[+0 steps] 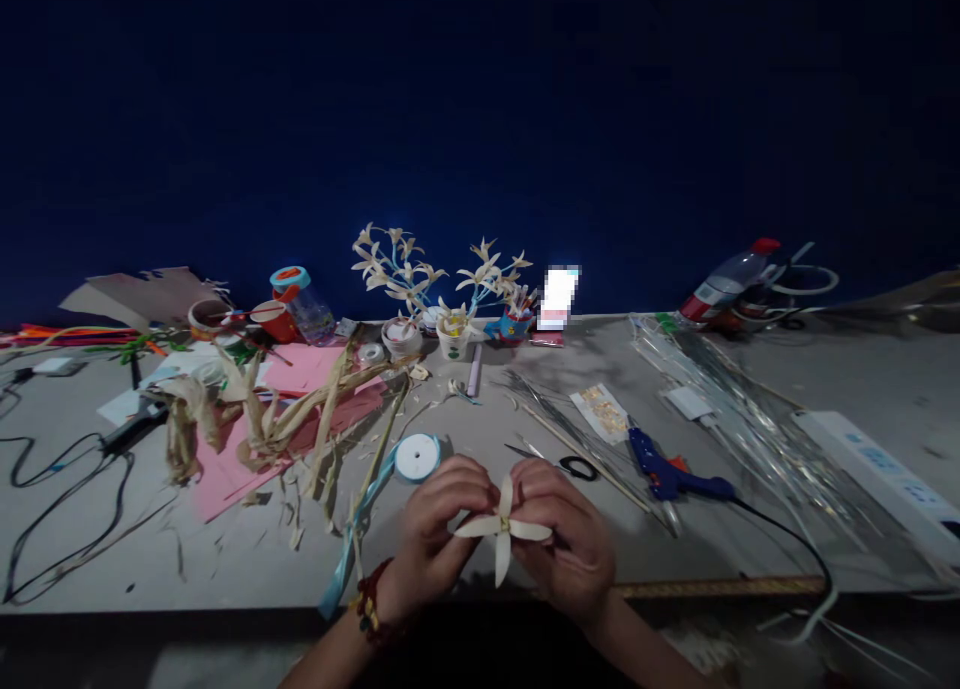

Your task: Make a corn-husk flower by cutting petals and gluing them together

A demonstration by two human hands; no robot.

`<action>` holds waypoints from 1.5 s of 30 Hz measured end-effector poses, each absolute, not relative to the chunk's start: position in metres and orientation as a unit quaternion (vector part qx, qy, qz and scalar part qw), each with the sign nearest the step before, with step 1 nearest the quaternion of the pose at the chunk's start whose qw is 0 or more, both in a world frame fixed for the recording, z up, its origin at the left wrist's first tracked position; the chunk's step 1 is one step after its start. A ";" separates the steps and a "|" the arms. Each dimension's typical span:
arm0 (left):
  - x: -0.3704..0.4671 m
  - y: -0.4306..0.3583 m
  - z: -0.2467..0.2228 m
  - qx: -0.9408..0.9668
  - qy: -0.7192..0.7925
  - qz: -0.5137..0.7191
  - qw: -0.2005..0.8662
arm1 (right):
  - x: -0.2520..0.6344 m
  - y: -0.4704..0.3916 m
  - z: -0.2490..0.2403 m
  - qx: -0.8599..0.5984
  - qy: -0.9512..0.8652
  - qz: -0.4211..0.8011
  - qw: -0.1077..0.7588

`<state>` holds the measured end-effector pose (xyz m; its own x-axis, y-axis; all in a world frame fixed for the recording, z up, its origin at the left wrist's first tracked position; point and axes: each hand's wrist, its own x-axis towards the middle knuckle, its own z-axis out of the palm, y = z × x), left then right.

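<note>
Both hands meet over the table's front edge, around a pale husk flower point(503, 527) with narrow petals spread like a cross. My left hand point(442, 514) is closed, its fingers pinching the flower from the left. From the right, my right hand point(566, 529) is curled on the same flower; its fingertips are partly hidden behind the petals. A roll of light blue ribbon point(418, 457) lies just beyond the left hand. Scissors with black handles point(579, 467) lie beyond the right hand. Similar pale flowers on blue stems point(401, 269) stand in small cups at the back.
Dried corn husks point(255, 419) and pink paper point(217, 484) cover the left side. At right lie a blue glue gun point(671, 474), a packet of gold bits point(600, 413), wires point(720, 399) and a power strip point(877, 474). A plastic bottle point(727, 281) leans at the back; a lit phone point(559, 297) stands mid-back.
</note>
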<state>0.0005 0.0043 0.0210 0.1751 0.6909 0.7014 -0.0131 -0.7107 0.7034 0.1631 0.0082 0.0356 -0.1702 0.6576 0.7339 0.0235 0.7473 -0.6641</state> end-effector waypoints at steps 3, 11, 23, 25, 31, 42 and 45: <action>0.000 0.005 0.023 0.714 0.233 0.590 0.298 | 0.163 0.008 0.035 -0.234 -0.720 0.257 0.600; 0.001 0.005 0.021 0.713 0.234 0.589 0.301 | 0.163 0.008 0.035 -0.229 -0.721 0.241 0.608; 0.000 0.005 0.022 0.710 0.249 0.590 0.294 | 0.164 0.010 0.031 -0.230 -0.728 0.235 0.601; 0.000 0.005 0.023 0.710 0.249 0.588 0.296 | 0.164 0.010 0.030 -0.237 -0.730 0.237 0.596; 0.001 0.005 0.020 0.685 0.262 0.597 0.325 | 0.166 0.011 0.029 -0.255 -0.734 0.214 0.593; 0.012 0.008 0.003 0.361 0.271 0.593 0.667 | 0.164 0.014 0.018 -0.351 -0.643 0.301 0.610; 0.015 0.009 0.005 0.329 0.293 0.606 0.662 | 0.164 0.014 0.015 -0.360 -0.637 0.354 0.583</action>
<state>0.0151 0.0095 0.0054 0.0932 0.9956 0.0115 -0.6100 0.0479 0.7909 0.1639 0.0138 0.0148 -0.0610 0.8710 0.4876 0.0454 0.4904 -0.8703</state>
